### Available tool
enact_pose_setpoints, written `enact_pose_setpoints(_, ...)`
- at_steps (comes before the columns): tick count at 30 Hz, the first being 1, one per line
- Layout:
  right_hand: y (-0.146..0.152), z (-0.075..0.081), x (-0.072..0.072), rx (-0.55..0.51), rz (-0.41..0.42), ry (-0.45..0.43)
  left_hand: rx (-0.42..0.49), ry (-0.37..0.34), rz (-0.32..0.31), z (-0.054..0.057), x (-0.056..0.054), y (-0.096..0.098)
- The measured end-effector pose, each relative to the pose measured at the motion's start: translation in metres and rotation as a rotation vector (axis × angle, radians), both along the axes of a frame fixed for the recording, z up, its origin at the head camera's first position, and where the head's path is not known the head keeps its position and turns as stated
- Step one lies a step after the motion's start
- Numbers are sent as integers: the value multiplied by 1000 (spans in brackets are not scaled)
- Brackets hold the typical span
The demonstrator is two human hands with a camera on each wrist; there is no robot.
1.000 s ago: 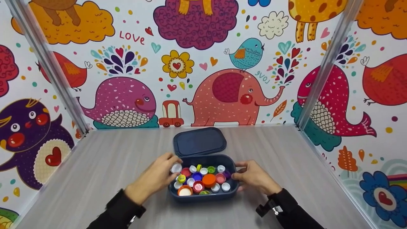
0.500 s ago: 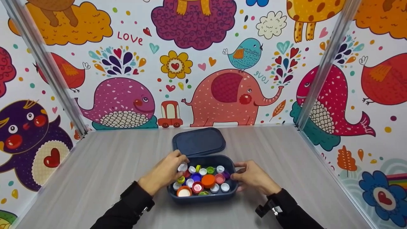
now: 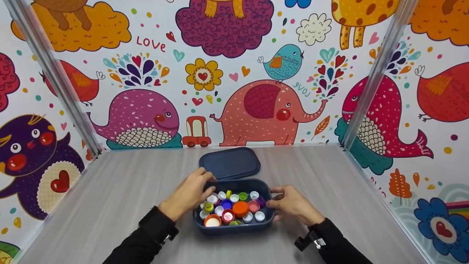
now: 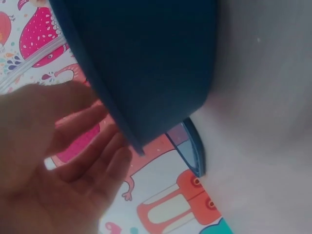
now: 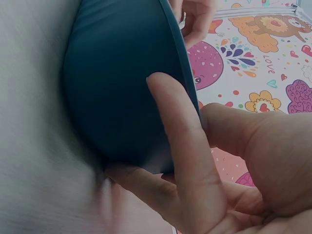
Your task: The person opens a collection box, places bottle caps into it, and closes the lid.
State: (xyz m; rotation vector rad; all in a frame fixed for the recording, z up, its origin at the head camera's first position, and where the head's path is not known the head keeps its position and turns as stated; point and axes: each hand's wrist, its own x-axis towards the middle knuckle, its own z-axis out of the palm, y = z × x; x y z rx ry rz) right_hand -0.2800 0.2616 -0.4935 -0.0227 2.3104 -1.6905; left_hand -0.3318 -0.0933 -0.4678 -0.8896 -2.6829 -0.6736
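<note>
A dark blue plastic box [image 3: 234, 230] stands on the table, holding several bottle caps in white, red, orange, yellow, green, blue and purple. My right hand [image 3: 293, 203] grips its right end, thumb over the rim and fingers against the outer wall, as the right wrist view shows closely. Over the box's back left corner is my left hand [image 3: 190, 192], its fingers loosely bent across the rim [image 4: 105, 100]. Close below those fingertips lies a white cap [image 3: 212, 199], apart from them. An orange cap [image 3: 240, 208] sits near the middle.
Behind the box lies its dark blue lid [image 3: 231, 162], flat on the grey table [image 3: 139, 183]. Printed cartoon walls [image 3: 256, 110] with metal corner posts [image 3: 366, 84] enclose the table at the back and both sides.
My left hand has moved right and slightly back. The white cap by its fingers has shifted right, away from the box's left end, and now lies among the others. My right hand stays put.
</note>
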Motion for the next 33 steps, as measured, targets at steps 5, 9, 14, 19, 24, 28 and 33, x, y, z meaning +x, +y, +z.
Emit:
enact_pose_setpoints(5,0,-1,-1,6,-7,-2,102,-35,148,0,-18,0)
enact_pose_setpoints(9,0,-1,-2,30,-32,-7,147,-58,245,-5,-38,-5)
enact_pose_setpoints(14,-1,-3,-3,48,-28,-4,163,-66,308,-14,-56,-17)
enact_pose_setpoints(19,-1,-3,-3,55,-26,-9,157,-139,321,-28,-75,-23)
enact_pose_setpoints(24,-1,-3,-4,54,-24,-8,136,-153,294,-69,-113,-28)
enact_pose_setpoints(28,-1,-2,-3,31,-13,-5,92,-228,356,-52,-101,-17)
enact_pose_setpoints(33,1,-3,-2,28,-11,-4,80,-318,421,-54,-109,-14)
